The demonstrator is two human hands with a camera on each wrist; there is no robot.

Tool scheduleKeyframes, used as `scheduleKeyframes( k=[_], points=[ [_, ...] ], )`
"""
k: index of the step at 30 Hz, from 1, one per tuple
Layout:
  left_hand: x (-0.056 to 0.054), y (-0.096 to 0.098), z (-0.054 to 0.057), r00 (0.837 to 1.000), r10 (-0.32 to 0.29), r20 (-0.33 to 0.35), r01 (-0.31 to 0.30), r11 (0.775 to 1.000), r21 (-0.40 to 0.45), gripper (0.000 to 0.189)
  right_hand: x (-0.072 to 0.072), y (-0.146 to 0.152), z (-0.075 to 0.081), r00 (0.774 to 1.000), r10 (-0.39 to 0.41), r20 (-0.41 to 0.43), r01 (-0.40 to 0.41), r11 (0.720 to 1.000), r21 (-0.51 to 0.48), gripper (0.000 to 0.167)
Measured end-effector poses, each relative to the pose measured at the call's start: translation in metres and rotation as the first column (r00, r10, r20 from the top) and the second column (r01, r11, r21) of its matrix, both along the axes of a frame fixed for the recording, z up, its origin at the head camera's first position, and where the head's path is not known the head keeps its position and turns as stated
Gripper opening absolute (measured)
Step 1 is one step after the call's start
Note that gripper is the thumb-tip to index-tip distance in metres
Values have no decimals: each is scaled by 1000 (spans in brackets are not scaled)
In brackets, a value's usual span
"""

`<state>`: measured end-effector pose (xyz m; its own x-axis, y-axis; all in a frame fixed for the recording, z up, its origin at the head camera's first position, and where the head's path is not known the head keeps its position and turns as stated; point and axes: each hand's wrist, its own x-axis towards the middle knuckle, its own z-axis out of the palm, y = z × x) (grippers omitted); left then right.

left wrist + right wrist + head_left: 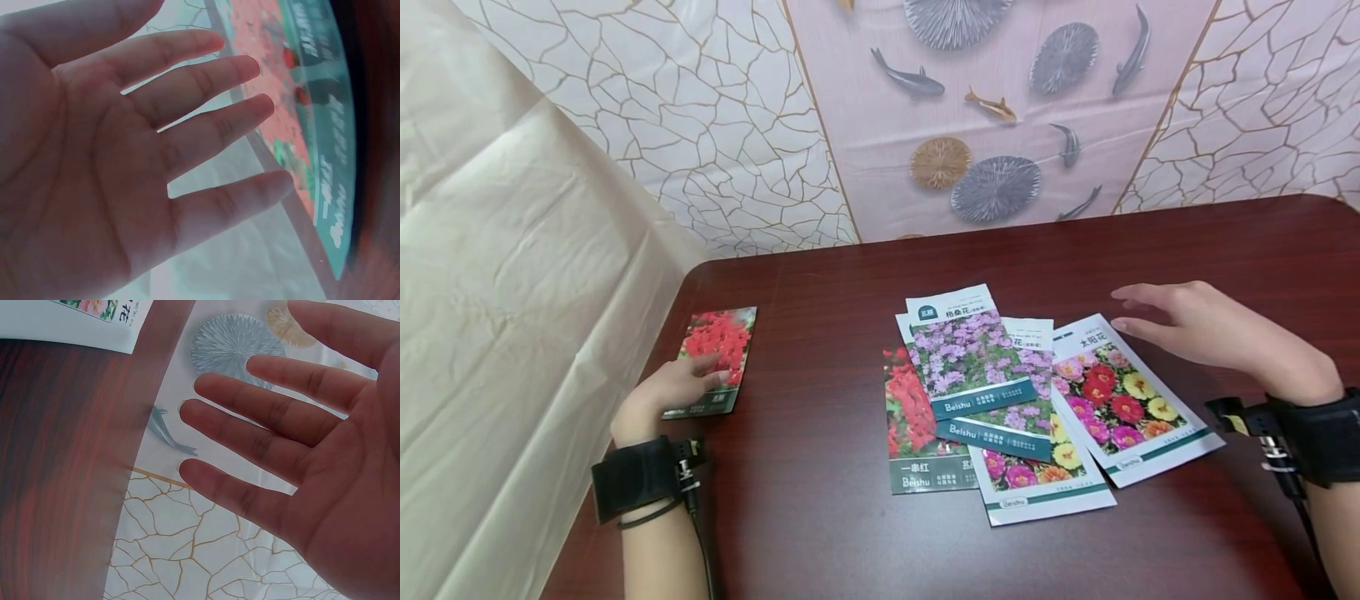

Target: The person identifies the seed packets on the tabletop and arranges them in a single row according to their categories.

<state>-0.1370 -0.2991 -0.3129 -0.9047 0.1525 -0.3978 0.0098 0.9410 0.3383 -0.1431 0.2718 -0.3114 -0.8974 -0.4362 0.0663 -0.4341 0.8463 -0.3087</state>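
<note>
A red-flower seed packet (741, 337) lies at the table's left side. Over it is my left hand (673, 390), with spread, straight fingers (206, 140); whether they touch the packet I cannot tell. In mid-table several seed packets overlap. On top is a purple-flower packet (962, 354), above another purple one (1037, 404). A second red-flower packet (910, 417) shows at the pile's left. Two packets with mixed-colour blooms lie at the right, a lower one (1052, 492) and a tilted one (1131, 408). Beside the tilted packet my right hand (1217, 325) hovers, fingers extended, holding nothing.
The dark red wooden table (820, 417) has a rounded far left corner. Behind it hangs a patterned cloth (887, 150) with fish and round leaves. A cream sheet (527, 250) drapes along the left. Black straps (638, 479) with cameras and cables sit on both wrists.
</note>
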Motion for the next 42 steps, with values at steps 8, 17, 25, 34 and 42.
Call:
scheduleKeyframes(
  k=[8, 17, 25, 34, 42],
  points=[
    [-3, 21, 7, 999, -7, -38, 8, 1000, 12, 65, 2, -3, 0, 1000, 24, -14, -24, 1000, -10, 44],
    [0, 75, 12, 984, -154, -86, 156, 988, 16, 58, 6, -13, -1, 999, 46, 4, -46, 999, 18, 44],
    [7, 135, 7, 956, -252, -148, 259, 966, 24, 57, 13, -29, 2, 994, 105, 9, -105, 994, 13, 47],
    [8, 163, -1, 998, 20, -59, 14, 850, 526, 44, 27, -53, 5, 986, 169, 5, -170, 985, 11, 44],
    [3, 171, -11, 984, 83, 158, -170, 698, 695, 45, 51, -89, 3, 934, 356, -38, -356, 934, -17, 38]
  ],
)
